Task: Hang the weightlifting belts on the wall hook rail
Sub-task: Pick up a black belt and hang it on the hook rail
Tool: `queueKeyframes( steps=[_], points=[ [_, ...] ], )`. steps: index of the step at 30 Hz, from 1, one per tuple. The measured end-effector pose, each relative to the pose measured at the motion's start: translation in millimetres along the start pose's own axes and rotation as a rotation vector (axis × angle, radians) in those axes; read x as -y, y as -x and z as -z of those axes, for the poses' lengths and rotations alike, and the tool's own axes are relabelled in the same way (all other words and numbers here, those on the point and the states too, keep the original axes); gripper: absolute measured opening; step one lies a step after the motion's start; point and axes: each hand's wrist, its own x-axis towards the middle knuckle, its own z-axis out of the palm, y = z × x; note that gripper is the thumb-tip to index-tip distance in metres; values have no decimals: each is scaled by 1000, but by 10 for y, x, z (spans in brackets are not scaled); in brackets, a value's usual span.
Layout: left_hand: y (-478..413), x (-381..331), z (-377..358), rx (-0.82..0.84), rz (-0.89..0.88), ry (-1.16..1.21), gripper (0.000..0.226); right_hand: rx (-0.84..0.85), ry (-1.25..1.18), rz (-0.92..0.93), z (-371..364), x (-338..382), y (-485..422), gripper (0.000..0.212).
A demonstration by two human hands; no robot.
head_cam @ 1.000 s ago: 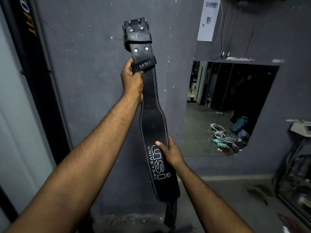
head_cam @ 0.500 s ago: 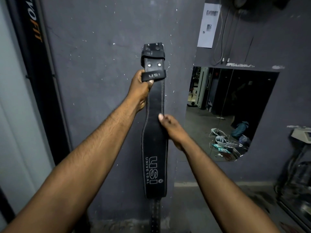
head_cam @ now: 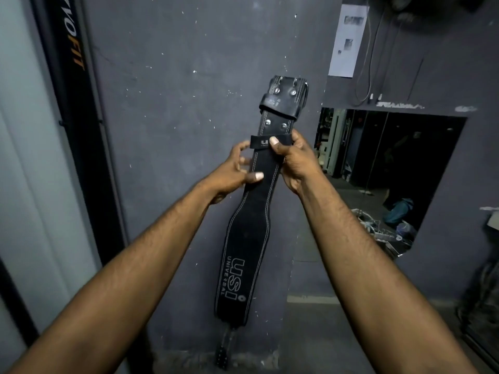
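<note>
A black leather weightlifting belt [head_cam: 244,255] with white stitching and a "USI Universal" print hangs upright in front of the grey wall [head_cam: 175,103], buckle end [head_cam: 283,99] at the top. My left hand [head_cam: 233,174] grips its narrow upper part from the left, thumb across the front. Just below the small keeper loop, my right hand [head_cam: 295,160] holds the same part from the right, thumb on the loop. The belt's thin perforated tail [head_cam: 224,349] dangles at the bottom. No hook rail is in view.
A dark door frame [head_cam: 70,130] with orange lettering runs down the left. To the right, a wall opening or mirror [head_cam: 383,171] shows a room with clutter on its floor. A paper sheet [head_cam: 347,40] and cables hang above it. Equipment stands at the far right edge.
My right hand slid up the belt from its wide middle to the narrow part by the keeper loop. My left hand dropped slightly lower. The belt shifted right and lower.
</note>
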Motion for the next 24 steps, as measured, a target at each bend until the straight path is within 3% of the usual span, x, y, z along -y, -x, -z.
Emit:
queueKeyframes(
  steps=[3,5,8,13,19,24],
  points=[
    [132,338,-27,86,48,-115,40,-7,70,76,-25,-69,0,31],
    [142,418,-90,-7,-22,-237,32,-36,112,153,-62,-111,3,31],
    [132,405,-139,-175,-116,-325,30,-40,113,239,-100,-121,6,27],
    [273,437,-99,75,48,-31,34,-39,18,294,-66,12,-48,26],
    [235,574,-151,-155,-69,-210,42,-41,-26,311,-94,40,-94,28],
    [319,697,-82,-1,7,-119,48,-44,-24,315,-5,141,-103,29]
  ],
)
